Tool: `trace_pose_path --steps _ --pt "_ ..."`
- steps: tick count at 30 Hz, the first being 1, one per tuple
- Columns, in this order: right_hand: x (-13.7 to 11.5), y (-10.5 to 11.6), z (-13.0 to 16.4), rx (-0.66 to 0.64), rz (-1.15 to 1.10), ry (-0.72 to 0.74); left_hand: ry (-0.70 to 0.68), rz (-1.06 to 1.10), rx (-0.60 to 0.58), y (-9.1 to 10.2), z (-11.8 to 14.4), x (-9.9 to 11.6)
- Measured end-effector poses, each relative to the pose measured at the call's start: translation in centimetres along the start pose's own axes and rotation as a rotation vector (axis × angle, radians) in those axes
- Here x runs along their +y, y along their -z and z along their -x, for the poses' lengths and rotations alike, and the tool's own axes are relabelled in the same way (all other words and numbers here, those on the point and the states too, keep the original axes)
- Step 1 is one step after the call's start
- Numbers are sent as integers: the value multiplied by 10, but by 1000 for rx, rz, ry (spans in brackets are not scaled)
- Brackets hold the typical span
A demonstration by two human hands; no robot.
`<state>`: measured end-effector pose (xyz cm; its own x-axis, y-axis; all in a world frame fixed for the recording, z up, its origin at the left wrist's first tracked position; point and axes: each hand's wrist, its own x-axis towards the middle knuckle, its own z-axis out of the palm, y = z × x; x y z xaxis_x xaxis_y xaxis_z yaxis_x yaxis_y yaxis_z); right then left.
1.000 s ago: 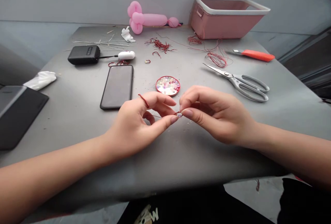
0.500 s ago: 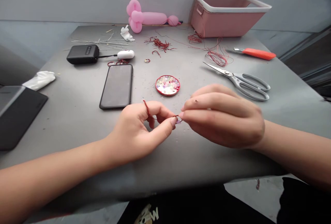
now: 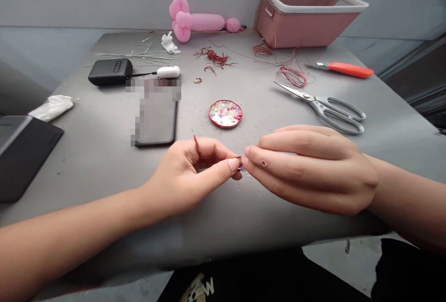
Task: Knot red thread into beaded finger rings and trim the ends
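My left hand (image 3: 195,174) is closed, its thumb and index finger pinching a thin dark-red cord (image 3: 197,145). Part of that cord lies over the index finger, and a short bit shows at the fingertips. Just beyond the left thumb tip is a small pale-purple bead (image 3: 243,168). My right hand (image 3: 313,169) meets the left at the fingertips, its fingers pressed together at the cord and bead; its thumb is mostly hidden. Beyond the hands stands a round red-rimmed dish (image 3: 226,127) of pale and pink beads.
Grey-handled scissors (image 3: 324,107) and an orange cutter (image 3: 350,69) lie to the right. Red cord coils (image 3: 292,76) sit before a pink bin (image 3: 299,30). At left are a phone (image 3: 156,121), a black power bank (image 3: 110,71) and a dark case (image 3: 31,158). A pink balloon (image 3: 205,22) rests behind.
My right hand has turned and shifted slightly right and down, its fingers spreading flatter over the cord. My left hand keeps its pinch, nearly in place; the bead is more covered.
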<state>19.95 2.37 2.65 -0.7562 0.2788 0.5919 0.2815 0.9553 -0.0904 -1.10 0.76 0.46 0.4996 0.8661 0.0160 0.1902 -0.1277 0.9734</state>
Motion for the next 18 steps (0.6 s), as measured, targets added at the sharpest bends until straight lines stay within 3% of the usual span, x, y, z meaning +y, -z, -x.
trace_pose_path --steps 2,4,7,9,13,18 --pt "-3 -4 4 72 65 22 -98 -126 42 -1 1 0" --pt "-8 -9 7 122 134 16 -287 -317 105 -1 3 -1" --pt "-17 -17 9 127 222 -27 -589 -577 177 -1 4 -3" --pt "-21 -21 9 124 226 -77 -700 -678 209 0 4 -3" --pt "-27 -23 8 118 124 -204 -700 -677 239 -1 6 -2" --pt "-32 -19 4 76 -82 -432 -487 -535 180 -3 10 -3"
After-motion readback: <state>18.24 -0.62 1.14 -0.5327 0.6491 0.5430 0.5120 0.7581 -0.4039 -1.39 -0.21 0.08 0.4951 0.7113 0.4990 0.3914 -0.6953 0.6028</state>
